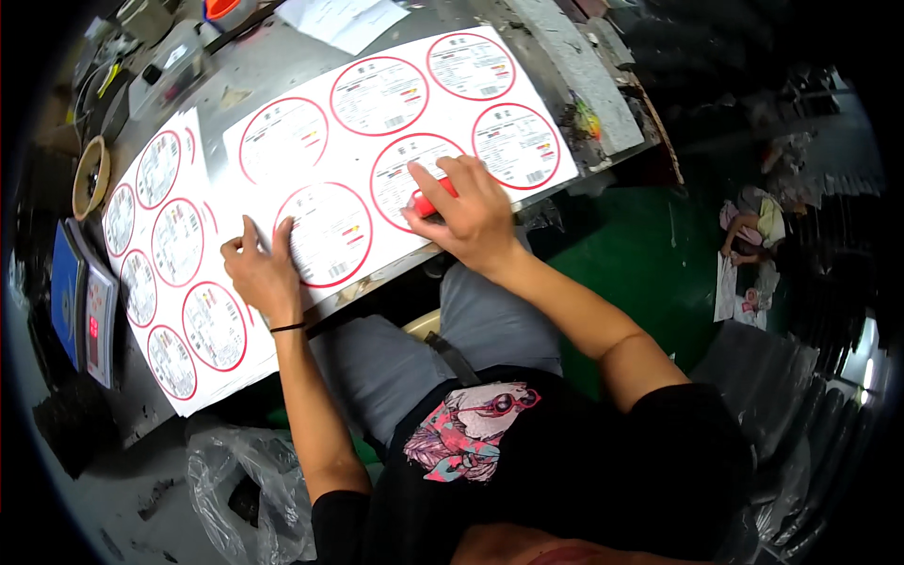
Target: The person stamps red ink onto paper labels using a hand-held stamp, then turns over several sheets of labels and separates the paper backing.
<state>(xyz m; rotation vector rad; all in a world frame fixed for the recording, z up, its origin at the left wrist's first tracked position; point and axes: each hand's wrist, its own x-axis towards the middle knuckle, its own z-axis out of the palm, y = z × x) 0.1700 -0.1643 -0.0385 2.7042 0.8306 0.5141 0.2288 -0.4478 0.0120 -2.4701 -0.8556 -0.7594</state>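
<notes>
A white sheet printed with several red-ringed round labels lies flat on the table before me. My left hand rests on its near left part, fingers spread and nothing in them, beside one of the round labels. My right hand is closed around a small red rounded object whose kind I cannot make out. It is over the round label at the near middle, partly covering it. At the left, another sheet of similar labels lies beside the first, with more paper edges seemingly beneath it.
Upright booklets, one blue, stand at the left edge. Behind them sit a round yellowish tub and a clear plastic box. Loose papers lie at the back. A grey slab borders the right. Clear plastic bags hang below.
</notes>
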